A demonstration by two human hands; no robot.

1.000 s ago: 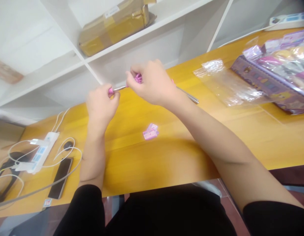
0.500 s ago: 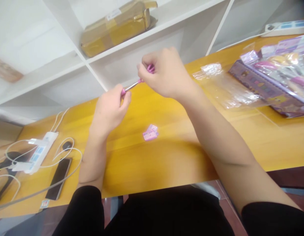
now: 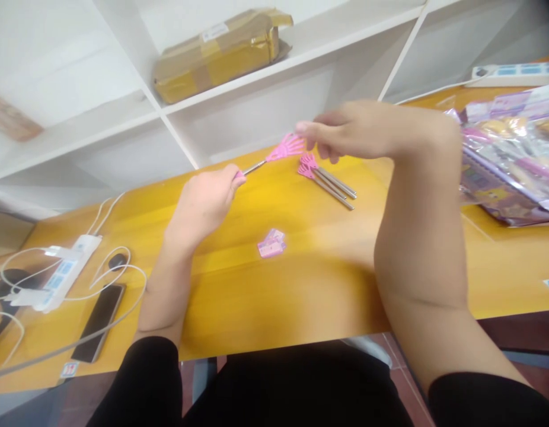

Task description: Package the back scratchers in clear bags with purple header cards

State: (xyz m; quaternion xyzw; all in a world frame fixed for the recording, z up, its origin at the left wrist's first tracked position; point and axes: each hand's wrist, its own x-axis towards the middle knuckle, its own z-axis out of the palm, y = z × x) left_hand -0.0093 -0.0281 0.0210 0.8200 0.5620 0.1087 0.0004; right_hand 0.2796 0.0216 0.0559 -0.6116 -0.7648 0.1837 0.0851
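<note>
At the near edge of the yellow wooden desk (image 3: pixel 301 296) both forearms rise from black sleeves (image 3: pixel 150 379). Toward the left end of the desk, close to the near edge, a dark phone (image 3: pixel 99 321) lies flat among white cables (image 3: pixel 123 279), with a white power strip (image 3: pixel 63 279) just beyond it. Near the middle of the desk lies a small pink packet (image 3: pixel 271 244), apart from both hands. Beyond it, the left hand (image 3: pixel 206 201) is clenched around the handle end of a pink telescopic back scratcher (image 3: pixel 274 158), whose thin metal rod rises to the right above the desk. The right hand (image 3: pixel 354 130) pinches the pink claw-shaped head of that scratcher between thumb and fingertips, so the tool is held in the air between the two hands, over the middle of the desk toward its far edge. Just below the right hand, two more back scratchers (image 3: pixel 328 179) lie side by side on the desk, pink heads to the left and metal handles pointing right. At the right end of the desk sits a purple box under crinkled plastic bags (image 3: pixel 510 160), and behind it, by the far right corner, a second power strip (image 3: pixel 510 74). Along the far edge stands a white shelf unit (image 3: pixel 257 112); a brown taped cardboard parcel (image 3: pixel 221 53) lies on one of its shelves.
</note>
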